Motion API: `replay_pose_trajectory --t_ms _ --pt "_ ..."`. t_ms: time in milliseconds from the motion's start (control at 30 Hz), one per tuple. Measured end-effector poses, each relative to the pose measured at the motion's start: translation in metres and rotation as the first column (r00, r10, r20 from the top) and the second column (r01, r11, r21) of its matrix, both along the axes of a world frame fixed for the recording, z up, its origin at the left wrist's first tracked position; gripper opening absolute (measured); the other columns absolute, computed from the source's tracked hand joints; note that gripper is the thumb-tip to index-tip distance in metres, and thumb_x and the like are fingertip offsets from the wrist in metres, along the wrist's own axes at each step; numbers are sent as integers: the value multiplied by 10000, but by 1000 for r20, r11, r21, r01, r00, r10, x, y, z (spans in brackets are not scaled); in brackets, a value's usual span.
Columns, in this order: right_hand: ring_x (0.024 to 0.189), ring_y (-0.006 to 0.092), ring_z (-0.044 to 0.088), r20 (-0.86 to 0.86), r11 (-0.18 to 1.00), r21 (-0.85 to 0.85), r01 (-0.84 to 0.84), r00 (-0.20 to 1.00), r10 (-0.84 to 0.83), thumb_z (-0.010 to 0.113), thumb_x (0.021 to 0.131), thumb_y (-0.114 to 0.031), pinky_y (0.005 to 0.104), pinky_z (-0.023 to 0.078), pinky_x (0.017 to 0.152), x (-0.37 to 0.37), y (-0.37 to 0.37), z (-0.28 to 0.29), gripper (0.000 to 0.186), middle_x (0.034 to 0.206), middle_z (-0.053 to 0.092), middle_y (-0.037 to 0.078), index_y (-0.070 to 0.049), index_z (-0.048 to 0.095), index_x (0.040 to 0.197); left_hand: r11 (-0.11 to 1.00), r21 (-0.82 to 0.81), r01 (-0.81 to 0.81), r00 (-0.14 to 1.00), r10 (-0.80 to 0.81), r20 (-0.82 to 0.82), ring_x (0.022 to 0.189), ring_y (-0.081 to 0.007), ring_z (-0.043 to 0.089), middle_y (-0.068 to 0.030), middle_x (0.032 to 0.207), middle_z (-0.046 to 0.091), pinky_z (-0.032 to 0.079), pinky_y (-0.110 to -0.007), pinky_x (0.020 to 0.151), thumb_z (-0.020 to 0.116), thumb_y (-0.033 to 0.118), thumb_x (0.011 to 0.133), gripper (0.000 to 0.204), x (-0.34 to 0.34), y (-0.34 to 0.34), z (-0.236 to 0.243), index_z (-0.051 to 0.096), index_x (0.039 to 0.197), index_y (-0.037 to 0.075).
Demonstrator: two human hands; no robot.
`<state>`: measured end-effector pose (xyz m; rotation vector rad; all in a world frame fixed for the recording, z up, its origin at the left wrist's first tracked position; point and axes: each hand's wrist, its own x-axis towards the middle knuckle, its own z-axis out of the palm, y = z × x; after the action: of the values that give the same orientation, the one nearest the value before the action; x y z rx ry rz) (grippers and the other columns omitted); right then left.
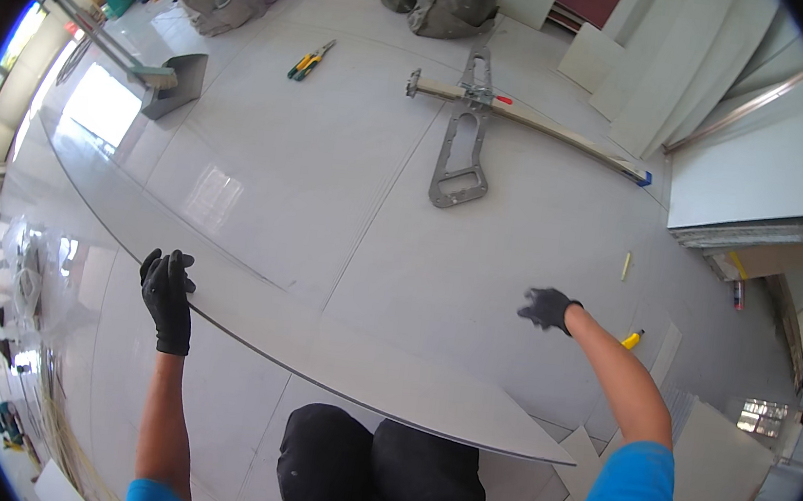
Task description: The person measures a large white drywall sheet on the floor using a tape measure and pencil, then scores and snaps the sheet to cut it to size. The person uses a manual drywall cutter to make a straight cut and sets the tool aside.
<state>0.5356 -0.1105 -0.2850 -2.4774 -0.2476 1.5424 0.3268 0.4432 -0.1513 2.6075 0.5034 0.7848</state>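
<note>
A long, narrow pale grey panel [342, 352] stretches slantwise in front of my knees, from the far left to the near right, where it ends in a point. My left hand [166, 296], in a black glove, grips its near edge left of my knees. Also gloved in black, my right hand [548, 308] hovers on the right beyond the panel, apart from it. Its fingers look loosely bent and apart, a little blurred, with nothing seen in them. A yellow-handled knife [632, 339] lies on the floor beside my right forearm.
A large tile cutter [470, 111] with a long rail lies ahead. Green-and-yellow snips [311, 60] and a dustpan [176, 85] with a broom are at the far left. A grey tool bag [447, 6] sits at the back. Stacked boards [766, 181] line the right side.
</note>
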Motion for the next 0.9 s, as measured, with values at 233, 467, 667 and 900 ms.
replay_pose_trajectory --t_ms 233,467,667,900 --pt "1356 313 323 588 934 30 -357 762 272 537 859 -424 406 310 1089 129 169 -95 784 1496 263 193 -45 204 1458 992 -88 -85 993 77 -88 837 -212 562 -36 503 502 356 -385 998 428 202 971 334 -1 -8 6 652 799 23" --pt "1354 295 328 678 891 -182 -416 604 420 562 848 -441 482 304 1078 135 201 -111 762 1514 247 135 -87 255 1449 925 -341 -171 985 161 -58 750 -161 536 -33 525 524 403 -358 892 506 245 948 345 -25 1 6 645 729 17" --pt "1340 302 355 575 868 -168 -468 669 472 499 852 -536 417 315 1081 149 185 -98 729 1473 330 151 -99 341 1413 908 -396 -139 990 142 -21 559 -89 519 -48 665 571 413 -240 534 581 268 920 351 -5 -7 16 643 719 -14" --pt "1106 302 561 686 792 -35 -610 562 463 531 826 -550 409 412 961 111 146 -106 530 1140 619 140 -98 627 1087 914 -387 -124 991 135 3 536 -75 514 -45 678 570 415 -235 506 585 246 924 329 -7 -4 11 640 727 -12"
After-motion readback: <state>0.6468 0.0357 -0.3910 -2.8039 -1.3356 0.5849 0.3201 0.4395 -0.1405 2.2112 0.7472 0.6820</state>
